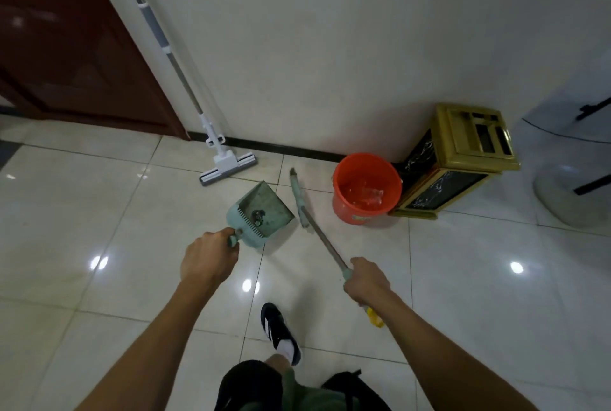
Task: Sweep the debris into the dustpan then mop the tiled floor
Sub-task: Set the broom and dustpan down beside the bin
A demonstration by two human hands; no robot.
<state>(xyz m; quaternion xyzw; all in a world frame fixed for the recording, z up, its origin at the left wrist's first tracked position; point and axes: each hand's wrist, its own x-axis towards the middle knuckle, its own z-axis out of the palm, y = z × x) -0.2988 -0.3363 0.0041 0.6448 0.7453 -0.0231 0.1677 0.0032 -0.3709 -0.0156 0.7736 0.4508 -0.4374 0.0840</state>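
Observation:
My left hand (206,262) grips the short handle of a pale green dustpan (264,212), held above the floor with a small clump of debris (257,215) inside near its comb teeth. My right hand (365,281) grips the green handle of a broom (299,199), whose metal shaft slants up-left to a narrow green head just right of the dustpan. A sponge mop (228,164) leans against the white wall, its head on the tiles beyond the dustpan.
An orange bucket (367,189) stands by the wall, right of the broom. A gold and black bin (463,159) sits beside it. A dark red door (66,47) is at left. My shoe (279,331) is on the glossy tiled floor (115,245).

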